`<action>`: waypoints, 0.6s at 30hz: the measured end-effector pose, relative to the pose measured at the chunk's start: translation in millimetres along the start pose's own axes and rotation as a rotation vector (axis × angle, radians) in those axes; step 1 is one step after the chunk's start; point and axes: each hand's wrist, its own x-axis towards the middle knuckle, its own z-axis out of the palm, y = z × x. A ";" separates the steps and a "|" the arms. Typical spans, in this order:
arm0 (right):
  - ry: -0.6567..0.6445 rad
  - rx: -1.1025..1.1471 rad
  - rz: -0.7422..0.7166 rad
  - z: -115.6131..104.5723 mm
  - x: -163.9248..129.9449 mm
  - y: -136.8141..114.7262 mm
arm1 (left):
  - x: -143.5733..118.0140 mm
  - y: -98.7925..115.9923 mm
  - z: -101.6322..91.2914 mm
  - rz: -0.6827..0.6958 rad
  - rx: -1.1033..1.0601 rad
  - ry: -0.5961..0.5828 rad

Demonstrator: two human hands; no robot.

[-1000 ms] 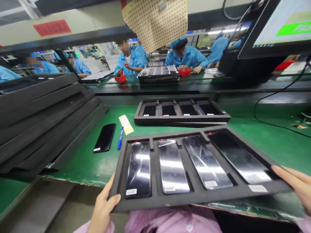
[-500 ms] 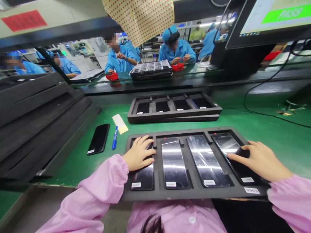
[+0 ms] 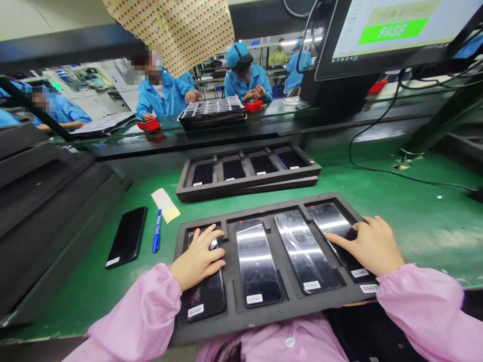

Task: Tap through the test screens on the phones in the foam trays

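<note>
L hand [image 3: 198,259] lay over L-end phone [image 3: 207,299], fingers spread wide; R hand [image 3: 375,246] spanned R-end phone [image 3: 328,213], thumb by its L edge. Couldn't tell if either gripped. Both phones sat in foam tray [image 3: 298,304] under the hands, 2 more phones [image 3: 260,261] [image 3: 307,251] btwn them. Loose phone [image 3: 127,236] + marker [image 3: 157,231] were L of L hand. Best approx: fingertips on phone edges, off glass, light even pressure, tray flat.
</note>
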 end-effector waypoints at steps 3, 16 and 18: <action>0.059 0.051 -0.003 8.6 3.4 1.0 | -0.1 -1.6 1.6 -0.011 -0.015 -0.006; 0.171 0.111 -0.101 0.2 -24.4 -38.8 | 9.9 13.5 -15.7 0.114 0.035 0.032; 0.138 0.103 -0.206 -4.6 -35.0 -56.8 | 24.6 28.9 -18.1 0.158 0.046 0.032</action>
